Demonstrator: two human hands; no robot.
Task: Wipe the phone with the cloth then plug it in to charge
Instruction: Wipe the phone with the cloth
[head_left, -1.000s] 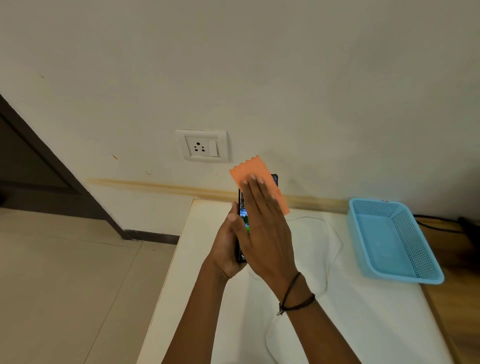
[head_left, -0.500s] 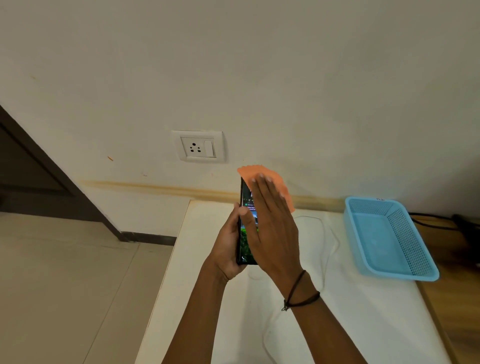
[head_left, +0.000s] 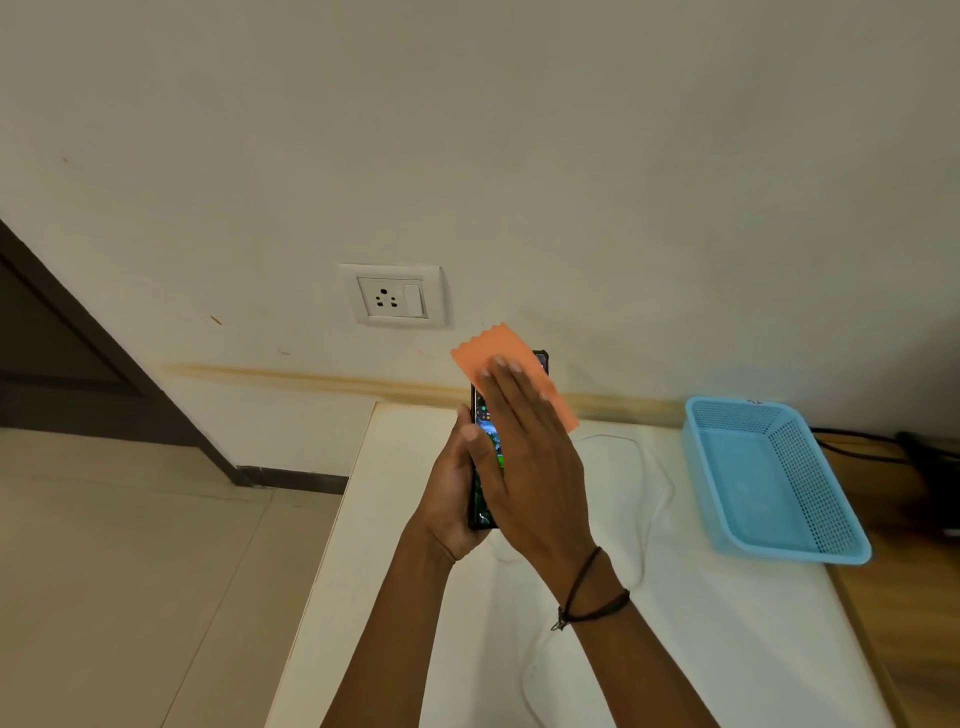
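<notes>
My left hand (head_left: 451, 486) grips a black phone (head_left: 484, 457) from behind, upright above the white table (head_left: 363, 597), its lit screen facing me. My right hand (head_left: 530, 467) lies flat on the screen with fingers together, pressing a small orange cloth (head_left: 483, 353) against the phone's upper part. The cloth's scalloped edge sticks out above my fingertips and to their right. Most of the screen is hidden under my palm. A thin white charging cable (head_left: 649, 499) loops on the table behind my hands. A white wall socket (head_left: 392, 295) with a switch sits on the wall above.
A light blue plastic basket (head_left: 810, 535) stands at the table's right end. Black cables (head_left: 857, 434) lie on the wooden surface beyond it. Tiled floor and a dark door frame (head_left: 130, 364) are to the left.
My right hand and the cloth slid down the screen a little, then back up to the phone's top. The left hand kept its hold on the phone.
</notes>
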